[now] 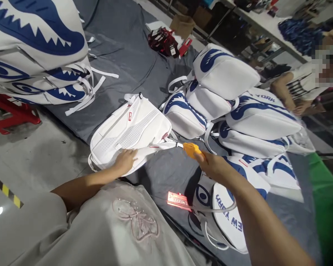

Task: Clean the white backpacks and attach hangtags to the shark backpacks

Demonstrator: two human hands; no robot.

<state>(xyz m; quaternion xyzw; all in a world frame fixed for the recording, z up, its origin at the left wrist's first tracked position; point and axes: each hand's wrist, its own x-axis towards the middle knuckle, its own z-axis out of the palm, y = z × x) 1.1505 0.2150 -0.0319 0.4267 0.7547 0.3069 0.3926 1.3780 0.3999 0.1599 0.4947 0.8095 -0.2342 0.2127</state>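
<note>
The person stands at the near edge of the surface [133,44], which is covered by a dark grey cloth. A white backpack [130,131] lies flat on its front close to that near edge, back panel up, with its perforated padding and a small red tag showing. The left hand [124,161] rests palm down on the lower end of the backpack, fingers spread and flat, pressing rather than closing on anything. The right hand [213,164] is closed in a firm grip around an orange tool [192,149], whose tip meets the end of a white strap [158,146] running off the backpack's right side. A thin hose [216,210] trails from the tool back under the right forearm.

Just beside the right hand, toward the right edge of the surface, a heap of white and blue bags [238,107] is piled several high, some lettered with "YORK". One more such bag [227,218] lies under the right forearm at the near edge, with a red label [178,200] just to its left. Another stack of the same bags [36,48] sits at the left edge. A bundle of dark red tags [163,41] lies at the far side. Beyond the right edge, another person's arm [287,94] rests near a green cloth [327,207].
</note>
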